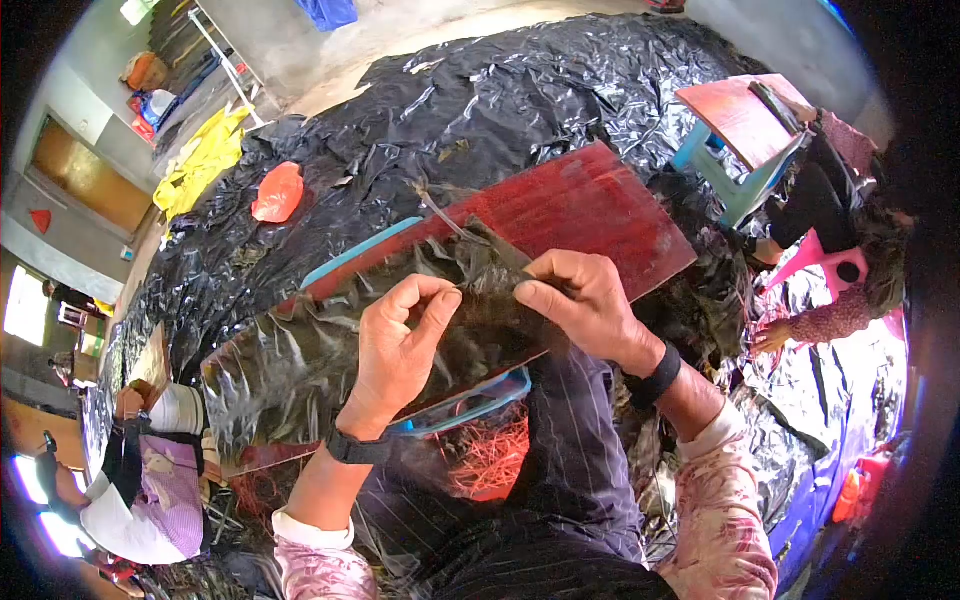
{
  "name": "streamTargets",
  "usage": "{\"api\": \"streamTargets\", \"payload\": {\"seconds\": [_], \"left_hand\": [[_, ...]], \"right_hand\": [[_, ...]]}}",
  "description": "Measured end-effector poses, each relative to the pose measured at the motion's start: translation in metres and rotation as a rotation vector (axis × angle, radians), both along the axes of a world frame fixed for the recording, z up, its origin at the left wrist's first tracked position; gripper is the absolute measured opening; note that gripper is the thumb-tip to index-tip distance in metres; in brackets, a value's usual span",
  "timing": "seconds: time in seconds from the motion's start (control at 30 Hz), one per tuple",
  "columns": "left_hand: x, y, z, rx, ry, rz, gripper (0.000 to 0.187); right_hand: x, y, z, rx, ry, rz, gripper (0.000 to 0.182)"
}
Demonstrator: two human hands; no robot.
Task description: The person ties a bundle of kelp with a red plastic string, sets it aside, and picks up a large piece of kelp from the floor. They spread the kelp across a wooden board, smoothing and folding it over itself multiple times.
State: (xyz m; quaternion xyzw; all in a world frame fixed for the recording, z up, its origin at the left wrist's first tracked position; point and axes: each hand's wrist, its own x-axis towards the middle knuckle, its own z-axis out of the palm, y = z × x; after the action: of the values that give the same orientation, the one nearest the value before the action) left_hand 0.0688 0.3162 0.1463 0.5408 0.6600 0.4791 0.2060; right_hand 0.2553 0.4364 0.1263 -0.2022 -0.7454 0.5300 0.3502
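Observation:
My left hand [400, 345] is closed in a pinch, thumb against forefinger, at the edge of a dark, crinkled, see-through sheet [300, 365]. Level with it, my right hand [585, 305] pinches a gathered dark part of the same sheet. A short gap separates the two sets of fingertips. What the left fingertips hold is too small to make out. The sheet spreads over the near half of a red wooden board [590, 215], hanging past its left end. A thin pale strip [440, 212] sticks up from the bunched part.
Under the board, a blue plastic frame [470, 400] stands above reddish strands [490, 455]. Black sheeting [480, 100] covers the floor, with an orange-red bag [278, 192] on it. One person [150, 490] sits at left, another [840, 250] at right by a small table [750, 115].

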Motion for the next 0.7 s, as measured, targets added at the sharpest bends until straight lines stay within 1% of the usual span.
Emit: {"api": "streamTargets", "payload": {"seconds": [0.03, 0.07, 0.1, 0.17, 0.2, 0.27, 0.3, 0.37, 0.4, 0.47, 0.53, 0.57, 0.63, 0.7], "left_hand": [[0.001, 0.001, -0.002, -0.016, -0.105, -0.024, 0.011], [0.004, 0.004, -0.003, -0.032, -0.209, -0.055, 0.013], [0.005, 0.004, -0.003, -0.032, -0.210, -0.061, 0.013], [0.008, 0.003, -0.001, -0.067, -0.407, -0.095, 0.019], [0.009, 0.002, 0.002, -0.066, -0.406, -0.095, 0.019], [0.014, 0.001, 0.010, -0.184, -0.564, -0.122, 0.022], [0.013, 0.000, 0.006, -0.183, -0.562, -0.121, 0.022], [0.011, -0.003, -0.005, -0.184, -0.530, -0.199, 0.026], [0.016, -0.003, -0.001, -0.143, -0.561, -0.189, 0.025], [0.018, -0.005, -0.001, -0.136, -0.540, -0.174, 0.023], [0.020, -0.005, 0.001, -0.127, -0.520, -0.158, 0.022], [0.021, -0.006, 0.004, -0.140, -0.519, -0.156, 0.021], [0.022, -0.005, 0.004, -0.152, -0.519, -0.153, 0.019], [0.023, -0.003, -0.001, -0.063, -0.593, -0.160, 0.018]], "right_hand": [[0.000, 0.001, -0.004, -0.098, 0.043, 0.017, 0.017], [0.001, 0.000, -0.006, -0.322, 0.108, 0.108, 0.017], [0.001, -0.001, -0.009, -0.322, 0.109, 0.102, 0.017], [0.001, -0.001, -0.012, -0.329, 0.164, 0.177, 0.019], [0.001, -0.003, -0.008, -0.285, 0.153, 0.186, 0.020], [0.002, -0.006, -0.009, -0.284, 0.141, 0.195, 0.022], [0.002, -0.008, -0.009, -0.285, 0.127, 0.202, 0.023], [0.001, -0.012, -0.005, -0.289, 0.102, 0.187, 0.025], [0.000, -0.014, -0.003, -0.322, 0.084, 0.186, 0.024], [-0.001, -0.015, -0.003, -0.355, 0.068, 0.181, 0.024], [-0.001, -0.015, -0.005, -0.196, 0.051, 0.125, 0.021], [-0.002, -0.015, -0.006, -0.195, 0.053, 0.123, 0.021], [-0.002, -0.016, -0.007, -0.022, 0.065, 0.066, 0.020], [0.003, -0.018, -0.005, -0.044, 0.068, 0.059, 0.019]]}}
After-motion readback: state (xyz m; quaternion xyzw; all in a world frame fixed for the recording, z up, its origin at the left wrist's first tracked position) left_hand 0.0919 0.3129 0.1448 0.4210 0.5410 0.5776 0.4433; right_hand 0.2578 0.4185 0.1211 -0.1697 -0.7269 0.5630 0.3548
